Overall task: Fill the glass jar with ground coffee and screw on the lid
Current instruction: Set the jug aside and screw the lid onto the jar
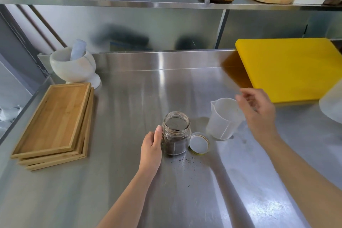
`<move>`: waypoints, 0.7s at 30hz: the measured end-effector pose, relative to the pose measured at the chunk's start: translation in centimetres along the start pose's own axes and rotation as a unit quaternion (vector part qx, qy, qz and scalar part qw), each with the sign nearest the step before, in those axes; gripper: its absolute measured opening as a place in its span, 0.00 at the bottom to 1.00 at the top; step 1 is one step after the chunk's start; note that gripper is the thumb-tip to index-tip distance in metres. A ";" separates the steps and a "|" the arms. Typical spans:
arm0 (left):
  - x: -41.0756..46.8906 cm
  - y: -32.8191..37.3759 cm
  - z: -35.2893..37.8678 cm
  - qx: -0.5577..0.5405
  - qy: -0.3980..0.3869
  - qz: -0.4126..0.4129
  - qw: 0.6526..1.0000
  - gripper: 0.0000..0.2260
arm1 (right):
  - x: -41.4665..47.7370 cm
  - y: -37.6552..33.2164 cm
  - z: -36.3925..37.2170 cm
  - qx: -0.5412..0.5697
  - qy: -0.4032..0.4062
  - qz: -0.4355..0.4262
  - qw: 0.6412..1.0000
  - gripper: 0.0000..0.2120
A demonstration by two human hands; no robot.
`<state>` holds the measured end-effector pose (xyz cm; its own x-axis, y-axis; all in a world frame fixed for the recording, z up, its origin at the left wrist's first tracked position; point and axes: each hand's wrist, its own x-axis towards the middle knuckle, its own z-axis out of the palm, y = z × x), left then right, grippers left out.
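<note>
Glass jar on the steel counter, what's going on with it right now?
A person's left hand steadies the open glass jar, which holds ground coffee. The right hand is open beside an empty-looking plastic measuring cup. The lid lies upside down next to the jar, not yet screwed on. A few grounds are spilled on the counter.

I see two bare forearms, no sleeves, gloves, watch or rings; my left hand (151, 146) shows a short plain thumbnail, my right hand (259, 114) is slightly blurred.

Yellow cutting board (290, 68), white mortar (73, 66), dark coffee (175, 147), white-lined lid (199, 143)
</note>
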<state>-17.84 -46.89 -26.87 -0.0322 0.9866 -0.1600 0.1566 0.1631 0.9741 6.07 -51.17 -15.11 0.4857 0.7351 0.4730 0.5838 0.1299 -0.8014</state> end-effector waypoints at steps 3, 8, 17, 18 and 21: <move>0.0 0.1 0.0 -0.001 0.001 -0.007 1.000 0.29 | -1.5 -1.1 1.9 -0.015 -0.093 -0.092 0.991 0.13; -0.3 0.5 -0.2 -0.006 -0.004 -0.010 1.000 0.28 | -4.2 -0.3 5.9 -0.022 -0.221 -0.089 0.971 0.19; -1.0 1.8 -0.3 -0.016 0.002 -0.002 1.000 0.18 | -4.7 1.5 7.7 0.033 -0.410 0.123 0.903 0.44; -1.0 1.9 -0.3 -0.024 -0.003 -0.006 1.000 0.16 | -4.6 1.6 7.9 0.036 -0.435 0.129 0.890 0.46; -0.9 2.3 -0.3 -0.052 -0.023 -0.038 0.998 0.15 | -4.4 1.9 8.4 0.067 -0.487 0.144 0.859 0.47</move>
<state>-17.70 -47.43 -24.45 0.0055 0.9709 -0.2395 0.0516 0.2389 0.9697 -0.41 -48.54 -21.82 -0.2148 0.9493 -0.2296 0.4181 -0.1231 -0.9000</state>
